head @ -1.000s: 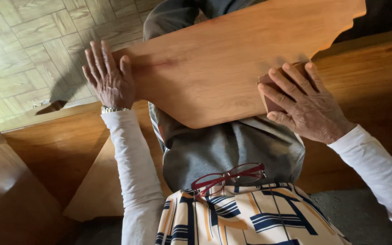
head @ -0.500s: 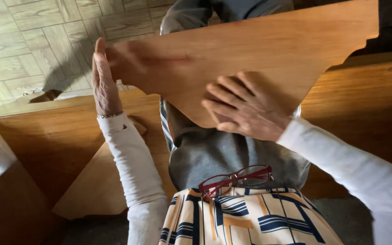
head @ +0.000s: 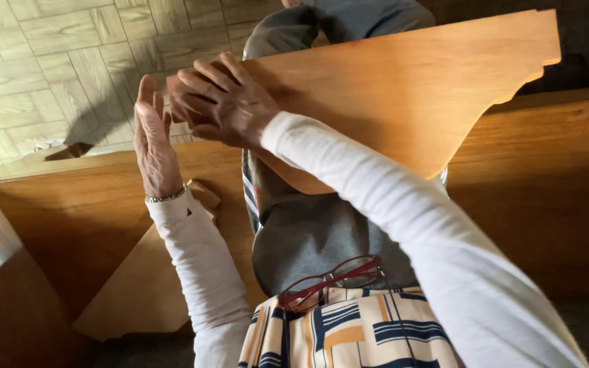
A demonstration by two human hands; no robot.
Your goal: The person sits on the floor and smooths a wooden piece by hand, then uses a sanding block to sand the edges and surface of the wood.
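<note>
Wooden panel (head: 403, 95): flat, light brown, with a stepped, scrolled profile at its 3 o'clock end; held across the upper half of the view, from 10 o'clock to 2 o'clock, resting over the lap.

Right hand (head: 223, 102): laid palm down on the 9 o'clock end of the panel, fingers spread and pointing toward 10 o'clock. Flat contact only, not clenched; grip under the edge cannot be told. White sleeve runs from 5 o'clock up across the panel's lower edge.

Left hand (head: 153, 140): open, fingers straight and together, pointing to 12 o'clock, edge-on just beside the panel's 9 o'clock end and next to the right hand. Contact with the panel edge cannot be told. Thin bracelet (head: 165, 197) at the wrist, above the white cuff.

Second wooden piece (head: 141, 286): similar colour, leaning at 7 o'clock against the wooden bench (head: 533, 184), partly hidden by the left forearm.

Red-framed glasses (head: 332, 281): hanging at 6 o'clock, on the neckline of a striped garment (head: 349, 330), over grey cloth.

Parquet floor (head: 42, 61): visible at 10 to 11 o'clock, beyond the bench.
</note>
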